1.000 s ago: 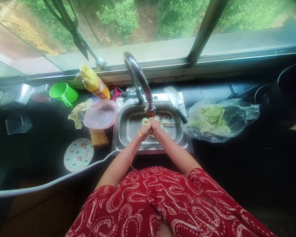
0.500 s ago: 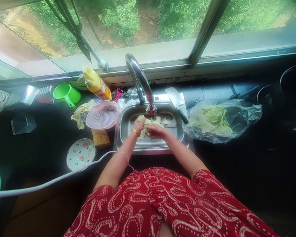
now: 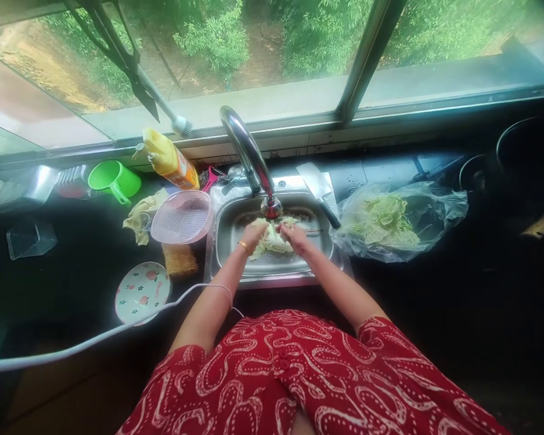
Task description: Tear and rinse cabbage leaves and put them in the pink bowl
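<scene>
With fingers curled closed, the left hand [image 3: 254, 234] and the right hand [image 3: 296, 235] hold pale leaves [image 3: 277, 239] in the sink [image 3: 230, 234], below the tap [image 3: 255, 158], apparently rinsing; turning them gently seems needed next.

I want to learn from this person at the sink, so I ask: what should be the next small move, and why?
Probably turn the cabbage leaves slightly beneath the faucet nozzle: the left hand and right hand grip them apart, and a thin stream seems to fall between.
</scene>
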### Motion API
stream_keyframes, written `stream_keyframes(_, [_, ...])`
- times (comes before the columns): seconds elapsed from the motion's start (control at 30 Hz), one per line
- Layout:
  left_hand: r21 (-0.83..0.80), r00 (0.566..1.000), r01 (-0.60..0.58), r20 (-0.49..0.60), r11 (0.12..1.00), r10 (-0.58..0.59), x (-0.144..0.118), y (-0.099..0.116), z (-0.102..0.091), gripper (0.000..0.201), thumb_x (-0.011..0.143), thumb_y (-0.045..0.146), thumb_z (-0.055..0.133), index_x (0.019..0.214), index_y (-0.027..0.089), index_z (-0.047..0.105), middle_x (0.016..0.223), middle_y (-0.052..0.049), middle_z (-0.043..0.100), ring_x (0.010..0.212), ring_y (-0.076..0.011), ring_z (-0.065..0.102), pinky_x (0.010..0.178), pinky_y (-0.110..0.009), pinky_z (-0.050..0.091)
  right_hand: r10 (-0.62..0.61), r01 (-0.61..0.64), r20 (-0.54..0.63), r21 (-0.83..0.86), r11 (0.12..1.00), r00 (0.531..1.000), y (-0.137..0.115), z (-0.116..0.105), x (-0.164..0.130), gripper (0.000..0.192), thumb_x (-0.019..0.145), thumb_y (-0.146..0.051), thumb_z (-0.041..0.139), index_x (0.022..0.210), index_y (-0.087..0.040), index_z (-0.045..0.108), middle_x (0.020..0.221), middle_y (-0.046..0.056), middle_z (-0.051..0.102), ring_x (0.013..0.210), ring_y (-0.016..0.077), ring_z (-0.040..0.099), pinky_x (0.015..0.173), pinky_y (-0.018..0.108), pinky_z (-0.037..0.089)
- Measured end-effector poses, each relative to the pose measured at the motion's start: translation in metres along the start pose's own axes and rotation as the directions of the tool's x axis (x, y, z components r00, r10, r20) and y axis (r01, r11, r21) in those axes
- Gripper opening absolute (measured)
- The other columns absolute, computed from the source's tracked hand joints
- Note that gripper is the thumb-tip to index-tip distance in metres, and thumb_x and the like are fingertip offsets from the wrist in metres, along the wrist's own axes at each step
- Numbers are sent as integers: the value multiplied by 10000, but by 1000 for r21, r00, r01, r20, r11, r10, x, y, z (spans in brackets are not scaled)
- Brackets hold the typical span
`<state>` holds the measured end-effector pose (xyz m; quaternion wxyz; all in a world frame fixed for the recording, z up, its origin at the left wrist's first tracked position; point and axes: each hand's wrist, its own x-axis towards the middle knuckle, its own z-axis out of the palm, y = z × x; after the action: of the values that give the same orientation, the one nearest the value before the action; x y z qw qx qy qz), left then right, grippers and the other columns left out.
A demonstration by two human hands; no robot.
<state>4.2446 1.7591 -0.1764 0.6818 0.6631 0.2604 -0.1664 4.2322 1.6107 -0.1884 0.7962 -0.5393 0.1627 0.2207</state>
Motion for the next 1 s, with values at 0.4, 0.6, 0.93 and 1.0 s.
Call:
stream_keyframes(0.4, [86, 969, -134, 222, 987, 112, -12, -28, 7, 146, 612, 176, 716, 740, 154, 650, 632, 34, 601, 560, -81, 495, 588, -211, 418, 15, -1, -237, 61, 998, 971, 17, 7, 20, 245, 704, -374, 676, 764, -210, 504, 689, -7, 630, 665, 145, 592, 684, 285, 490])
stream_keyframes(0.6, [-183, 996, -51, 59, 982, 63, -14, -21, 4, 374, 567, 323, 821, 840, 171, 614, 718, 15, 631, 596, -113, 569, 620, -253, 470, -109, 38, -106, -520, 853, 988, 16, -7, 17, 107, 803, -280, 504, 873, -209, 543, 793, 34, 631, 722, 177, 590, 704, 307, 481])
stream_keyframes(0.93, [-635, 984, 145, 176, 759, -41, -9, -29, 15, 350, 665, 353, 800, 903, 164, 626, 918, -59, 708, 1030, -221, 663, 950, -342, 490, -201, 346, 325, -935, 81, 924, 16, 37, -7, 592, 782, -160, 459, 1366, -64, 471, 1465, 243, 403, 1382, 392, 295, 1121, 614, 169])
stream_keyframes(1.0, [-611, 989, 110, 142, 784, -27, -5, -25, 12, 317, 649, 301, 801, 876, 163, 628, 876, -41, 706, 961, -205, 678, 918, -334, 504, -202, 359, 344, -933, 40, 917, 11, 37, -8, 629, 776, -176, 488, 1390, -45, 446, 1515, 246, 335, 1424, 413, 213, 1129, 641, 119])
